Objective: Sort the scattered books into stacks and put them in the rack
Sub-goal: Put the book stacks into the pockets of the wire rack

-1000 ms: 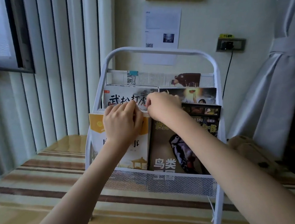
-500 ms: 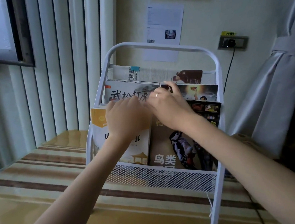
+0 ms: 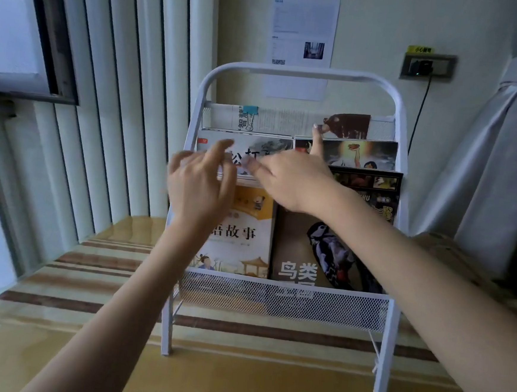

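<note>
A white metal rack [image 3: 301,72] stands against the wall with books upright in three tiers. In the front tier are a yellow-and-white story book [image 3: 244,241] and a brown bird book [image 3: 296,254]. Behind them stand a white book with black brush lettering [image 3: 255,144], a colourful picture book [image 3: 356,152] and a dark book [image 3: 372,181]. Clipped papers [image 3: 275,121] fill the back tier. My left hand [image 3: 200,188] hovers blurred with spread fingers before the white lettered book. My right hand [image 3: 292,183] reaches over the middle tier, one finger stretched up between the two middle books.
The rack stands on a glossy striped surface [image 3: 89,290]. Vertical blinds [image 3: 118,107] and a window frame are to the left. A tied grey curtain [image 3: 502,153] hangs at the right, with a wall socket [image 3: 428,65] and its cable beside the rack. A tan object [image 3: 451,251] lies at the right.
My left hand has lifted off the top of the yellow story book and spread its fingers. My right hand has moved up and right, one finger stretching toward the back tier.
</note>
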`<state>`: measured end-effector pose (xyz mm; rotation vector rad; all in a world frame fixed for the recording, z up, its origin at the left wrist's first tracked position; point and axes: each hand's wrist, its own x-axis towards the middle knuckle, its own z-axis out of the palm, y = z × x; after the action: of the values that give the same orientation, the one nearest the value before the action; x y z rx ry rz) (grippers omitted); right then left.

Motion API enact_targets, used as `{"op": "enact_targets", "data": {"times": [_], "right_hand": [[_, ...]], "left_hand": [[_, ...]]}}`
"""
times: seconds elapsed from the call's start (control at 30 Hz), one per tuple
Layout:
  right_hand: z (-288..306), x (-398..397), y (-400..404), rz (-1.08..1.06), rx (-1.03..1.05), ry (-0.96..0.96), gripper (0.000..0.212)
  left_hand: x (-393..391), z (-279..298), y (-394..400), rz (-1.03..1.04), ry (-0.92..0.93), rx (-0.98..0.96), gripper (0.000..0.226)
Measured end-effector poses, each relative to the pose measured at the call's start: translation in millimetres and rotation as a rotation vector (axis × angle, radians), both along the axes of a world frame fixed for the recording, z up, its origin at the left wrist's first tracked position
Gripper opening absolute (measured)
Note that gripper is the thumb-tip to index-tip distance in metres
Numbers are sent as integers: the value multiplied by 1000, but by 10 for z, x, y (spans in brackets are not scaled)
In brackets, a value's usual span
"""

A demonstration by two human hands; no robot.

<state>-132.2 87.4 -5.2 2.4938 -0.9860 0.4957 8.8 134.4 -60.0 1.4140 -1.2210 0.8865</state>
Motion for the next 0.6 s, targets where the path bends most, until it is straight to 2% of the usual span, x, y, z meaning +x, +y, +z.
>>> {"op": "enact_targets", "data": {"times": [0.1,0.17,0.37,0.6], "right_hand": [[-86,112,150,-71,-230,228,70],[-97,145,210,-87,-289,285,65],[-118,88,87,-79,-119,198,62],[-112,17,55,-30,-83,170,63]], "left_hand": [[205,-71,139,56,-76,98,51],[231,-152,146,53,-140,115,44],[205,-214,19,227,-174,100,39],[214,-172,75,137,-154,41,43]]}}
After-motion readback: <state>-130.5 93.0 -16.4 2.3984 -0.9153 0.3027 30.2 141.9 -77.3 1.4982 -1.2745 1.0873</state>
